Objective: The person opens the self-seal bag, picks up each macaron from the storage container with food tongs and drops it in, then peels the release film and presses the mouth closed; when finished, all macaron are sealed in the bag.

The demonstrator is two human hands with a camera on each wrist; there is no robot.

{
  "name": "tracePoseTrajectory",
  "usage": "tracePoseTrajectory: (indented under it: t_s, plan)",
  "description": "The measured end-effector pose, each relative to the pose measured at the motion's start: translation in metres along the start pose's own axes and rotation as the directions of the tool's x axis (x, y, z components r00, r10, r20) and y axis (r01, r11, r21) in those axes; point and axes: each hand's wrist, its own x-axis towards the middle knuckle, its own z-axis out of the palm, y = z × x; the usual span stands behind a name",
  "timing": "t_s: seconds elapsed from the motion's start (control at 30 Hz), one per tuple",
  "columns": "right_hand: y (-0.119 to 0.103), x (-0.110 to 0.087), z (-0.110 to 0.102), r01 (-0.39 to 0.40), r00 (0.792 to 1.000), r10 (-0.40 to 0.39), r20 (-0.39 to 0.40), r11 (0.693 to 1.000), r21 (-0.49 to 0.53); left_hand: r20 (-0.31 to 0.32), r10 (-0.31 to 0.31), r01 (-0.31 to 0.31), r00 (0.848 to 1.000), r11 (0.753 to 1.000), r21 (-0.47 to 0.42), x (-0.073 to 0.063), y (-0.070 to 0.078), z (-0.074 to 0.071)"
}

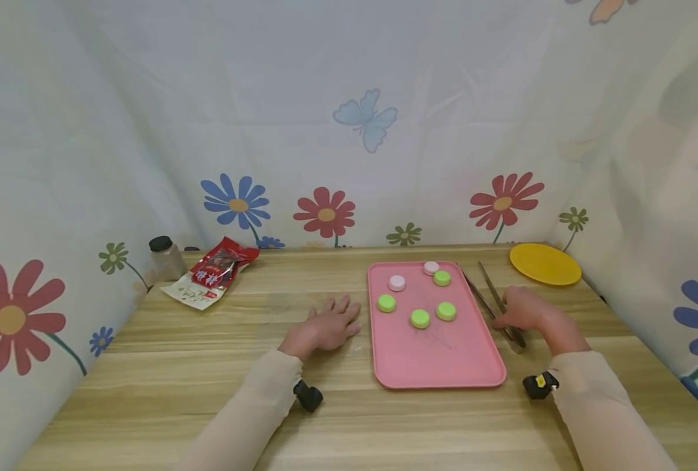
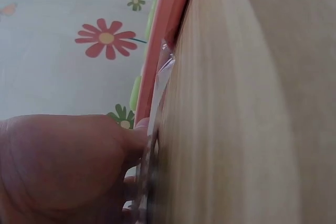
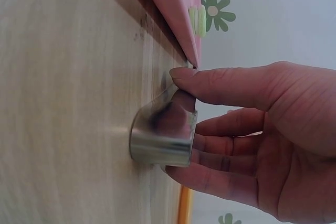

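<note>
A pink tray [image 1: 437,363] lies on the wooden table, with several green macarons [image 1: 420,318] and two pale pink macarons [image 1: 396,283] toward its far half. Metal tongs [image 3: 163,137] lie along the tray's right side, their bent end toward me. My right hand [image 1: 528,311] holds the tongs near that end, thumb on one side and fingers on the other. Left of the tray, my left hand [image 1: 328,325] rests palm down with fingers spread. In the left wrist view, a clear shiny film [image 2: 164,69] shows beside the left hand; its kind is unclear.
At the back right lies a yellow plate [image 1: 545,263]. A red and white snack packet [image 1: 213,271] and a jar with a black lid [image 1: 169,260] are at the back left. A flower-printed curtain [image 1: 325,150] surrounds the table's back and sides.
</note>
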Motion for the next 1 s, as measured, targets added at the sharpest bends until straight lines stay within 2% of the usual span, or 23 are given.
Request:
tracePoseTrajectory:
  t_s: [0.3,0.57,0.7,0.83,1.0]
  plan:
    - [-0.0003,0.0005,0.0,0.014,1.0,-0.014,0.005,1.0,0.005,-0.014,-0.015,0.015,1.0,1.0,0.005,0.0031,0.0,0.0025]
    - [-0.0002,0.0006,-0.0007,0.025,1.0,-0.025,0.001,1.0,0.0,-0.058,0.017,-0.022,0.998,0.995,-0.095,0.0015,-0.0046,0.0029]
    - [0.0001,0.0009,-0.0017,0.029,1.0,-0.029,0.002,1.0,-0.004,-0.12,0.025,-0.048,0.992,0.981,-0.188,0.0011,-0.0072,0.0045]
    - [0.0013,0.0007,-0.0024,0.045,0.999,-0.045,-0.002,0.999,-0.017,-0.198,0.018,-0.074,0.98,0.959,-0.275,0.0002,-0.0063,0.004]
    - [0.0019,0.0011,-0.0018,0.045,0.999,-0.045,0.003,0.999,-0.014,-0.241,0.027,-0.085,0.97,0.969,-0.234,-0.0002,-0.0051,0.0044]
